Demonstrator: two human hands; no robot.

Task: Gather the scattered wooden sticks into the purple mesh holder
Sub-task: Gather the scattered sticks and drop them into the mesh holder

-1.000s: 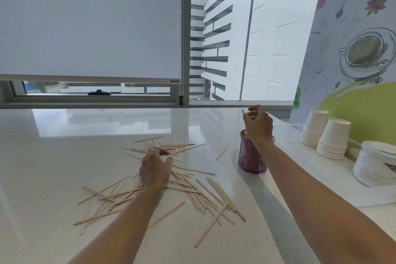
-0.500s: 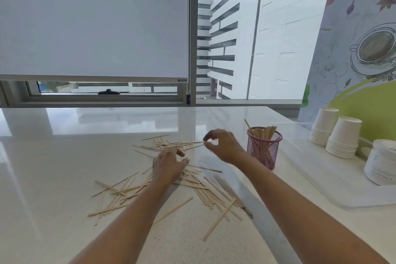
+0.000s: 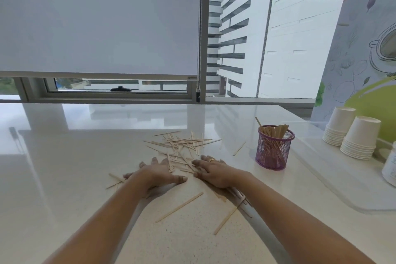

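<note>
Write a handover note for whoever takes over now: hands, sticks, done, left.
Hands: left hand and right hand both lie flat, fingers spread, on sticks at the pile's near edge; neither holds any.
Holder: purple mesh holder stands upright, right of the pile.
Done: a bunch of sticks stands in it.
Left: scattered pile on the table, one stray stick toward the holder, a long stick nearer the person.
</note>
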